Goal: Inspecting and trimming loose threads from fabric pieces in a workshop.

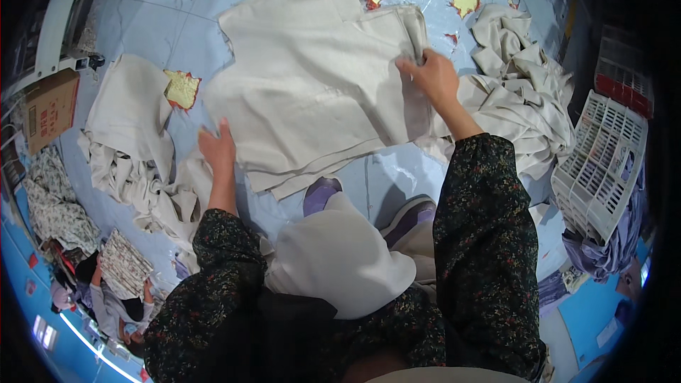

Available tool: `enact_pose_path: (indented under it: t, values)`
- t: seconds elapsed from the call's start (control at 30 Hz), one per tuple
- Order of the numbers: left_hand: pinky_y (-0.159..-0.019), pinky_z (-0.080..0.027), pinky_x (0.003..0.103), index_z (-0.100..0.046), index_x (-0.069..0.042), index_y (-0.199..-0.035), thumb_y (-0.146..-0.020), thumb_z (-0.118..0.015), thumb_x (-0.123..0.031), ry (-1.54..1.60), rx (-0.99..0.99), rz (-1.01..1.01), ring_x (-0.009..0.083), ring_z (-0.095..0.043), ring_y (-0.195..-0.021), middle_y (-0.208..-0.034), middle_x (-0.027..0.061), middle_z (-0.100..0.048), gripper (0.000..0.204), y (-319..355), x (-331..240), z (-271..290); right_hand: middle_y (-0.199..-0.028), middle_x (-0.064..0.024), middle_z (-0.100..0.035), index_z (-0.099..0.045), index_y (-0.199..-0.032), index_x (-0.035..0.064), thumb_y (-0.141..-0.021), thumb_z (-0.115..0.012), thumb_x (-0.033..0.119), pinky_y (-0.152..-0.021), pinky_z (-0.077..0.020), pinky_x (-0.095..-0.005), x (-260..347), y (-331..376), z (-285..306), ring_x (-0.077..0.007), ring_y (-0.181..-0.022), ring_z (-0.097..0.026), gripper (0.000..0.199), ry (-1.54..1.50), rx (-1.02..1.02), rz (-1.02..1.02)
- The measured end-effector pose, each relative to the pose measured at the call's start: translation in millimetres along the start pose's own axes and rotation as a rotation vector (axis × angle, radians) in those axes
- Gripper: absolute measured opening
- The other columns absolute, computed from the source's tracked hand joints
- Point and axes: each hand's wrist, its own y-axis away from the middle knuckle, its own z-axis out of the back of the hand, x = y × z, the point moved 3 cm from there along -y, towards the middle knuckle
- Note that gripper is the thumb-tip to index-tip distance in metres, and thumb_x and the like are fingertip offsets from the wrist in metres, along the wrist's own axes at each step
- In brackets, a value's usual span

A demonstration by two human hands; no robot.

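Head view shows my right hand [434,79] pinching the folded edge of the cream cloth piece [312,85] spread mid-floor, near the crumpled fabric pile [521,92]; my left hand [218,147] presses flat, fingers extended, on its lower-left edge.

Cream cloth pieces [312,92] matt, woven; floor [156,14] glossy, paint peeling; basket [603,163] white plastic lattice.

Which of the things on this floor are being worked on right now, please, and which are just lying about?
In hand:
- stack of flat cream cloth pieces
- left hand resting on its edge
- right hand gripping its corner

Lying about:
- crumpled cloth heap
- white plastic basket
- cardboard box
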Motion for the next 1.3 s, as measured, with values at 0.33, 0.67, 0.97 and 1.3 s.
enact_pose_path:
  t: [0.33, 0.67, 0.97, 1.3]
  values:
    - [-0.094, -0.043, 0.045, -0.059, 0.0, -0.117, -0.082, -0.075, -0.016, -0.011, 0.086, -0.826, 0.0383, -0.057, -0.106, -0.111, 0.0202, -0.061, 0.042, 70.8, -74.6, 36.4, -0.09, -0.0127, -0.072, -0.071, -0.089, 0.0069, -0.081, -0.075, 0.033, -0.072, -0.0513, -0.0463, -28.5, -2.2, 27.4, -0.0365, -0.083, -0.068, 0.028, -0.081, -0.045, 0.022]
    - [-0.078, -0.044, 0.047, -0.064, -0.004, -0.103, -0.081, -0.073, -0.018, -0.121, 0.549, -1.099, 0.0374, -0.059, -0.09, -0.095, 0.0149, -0.06, 0.028, 135.9, -107.6, 10.5, -0.089, -0.0225, -0.069, -0.07, -0.085, 0.0026, -0.081, -0.069, 0.04, -0.077, -0.0511, -0.0497, -85.6, 23.5, 23.1, -0.0424, -0.087, -0.066, 0.037, -0.286, 0.113, 0.196]
    - [-0.112, -0.034, 0.054, -0.04, 0.005, -0.144, -0.082, -0.072, -0.062, -0.111, 0.075, 0.191, 0.045, -0.041, -0.135, -0.142, 0.0301, -0.044, 0.097, 136.8, -19.7, 1.1, -0.095, -0.022, -0.073, -0.076, -0.094, 0.0126, -0.08, -0.082, 0.029, -0.077, -0.0578, -0.0449, -126.1, 64.3, 7.5, -0.0406, -0.089, -0.07, 0.022, 0.021, -0.359, 0.823]
    - [-0.091, -0.054, 0.048, -0.059, -0.002, -0.126, -0.073, -0.089, -0.032, 1.013, 0.654, 0.458, 0.0297, -0.068, -0.104, -0.12, 0.0147, -0.067, 0.067, 107.8, -16.1, -32.5, -0.098, -0.0207, -0.072, -0.065, -0.112, -0.0072, -0.072, -0.087, 0.019, -0.077, -0.0552, -0.0386, -97.9, 66.9, -58.4, -0.0282, -0.084, -0.07, 0.053, -1.135, 0.466, -0.18]
